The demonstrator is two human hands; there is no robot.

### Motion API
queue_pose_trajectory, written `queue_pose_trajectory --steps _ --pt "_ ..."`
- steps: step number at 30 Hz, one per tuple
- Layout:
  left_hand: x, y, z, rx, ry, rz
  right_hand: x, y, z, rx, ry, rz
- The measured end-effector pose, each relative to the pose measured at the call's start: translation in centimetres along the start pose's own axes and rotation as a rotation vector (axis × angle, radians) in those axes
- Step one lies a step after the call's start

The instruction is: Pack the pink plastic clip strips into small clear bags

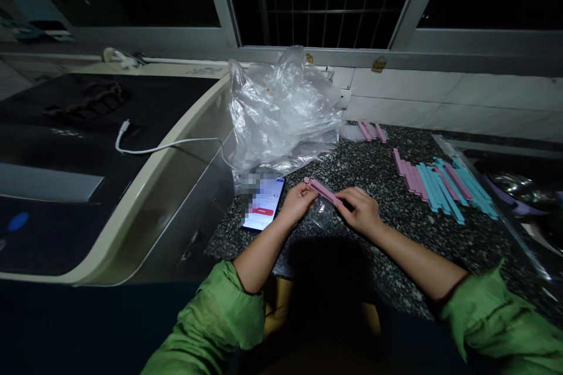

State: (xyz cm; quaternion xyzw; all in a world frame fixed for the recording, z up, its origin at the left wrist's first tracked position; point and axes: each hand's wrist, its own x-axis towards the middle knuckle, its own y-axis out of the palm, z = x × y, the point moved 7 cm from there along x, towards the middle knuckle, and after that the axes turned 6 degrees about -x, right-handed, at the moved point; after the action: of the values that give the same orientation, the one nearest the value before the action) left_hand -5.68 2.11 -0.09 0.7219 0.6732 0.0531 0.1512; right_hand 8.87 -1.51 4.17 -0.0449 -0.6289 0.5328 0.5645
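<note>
Between my two hands is a long pink plastic bag clip [324, 190], held at a slant above the counter. My left hand [298, 204] pinches its upper left end, and my right hand [360, 210] pinches the lower right end. Just beneath the clip lies a small clear plastic bag [322, 212]; whether the clip touches it I cannot tell. To the left of my left hand, a phone [265, 204] lies with its screen lit. Right of my right hand are several pink clips [411, 176] and several blue clips [435, 187], laid side by side and partly overlapping.
A large crumpled clear plastic bag [285, 108] sits at the back of the speckled counter [396, 258]. More pink clips [372, 131] lie near the wall. On the left stands a washing machine [162, 158] with a white cable [176, 143] across it. A sink edge [497, 205] borders the right.
</note>
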Motion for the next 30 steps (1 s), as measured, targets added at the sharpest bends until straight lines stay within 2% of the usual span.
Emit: queue_pose_trajectory --steps 5,12,21,30 --pt "0.0 0.0 -0.1 -0.012 0.011 0.006 0.0 -0.1 0.1 -0.019 -0.018 -0.001" --pt "-0.6 0.0 -1.3 -0.034 0.081 -0.007 0.1 -0.3 0.5 -0.047 -0.050 -0.011" --pt "-0.7 -0.2 -2.0 0.038 0.150 -0.025 0.0 -0.3 0.9 -0.101 -0.083 -0.003" --pt "-0.3 -1.0 -1.6 0.139 0.169 -0.095 0.1 -0.5 1.4 -0.167 -0.113 0.019"
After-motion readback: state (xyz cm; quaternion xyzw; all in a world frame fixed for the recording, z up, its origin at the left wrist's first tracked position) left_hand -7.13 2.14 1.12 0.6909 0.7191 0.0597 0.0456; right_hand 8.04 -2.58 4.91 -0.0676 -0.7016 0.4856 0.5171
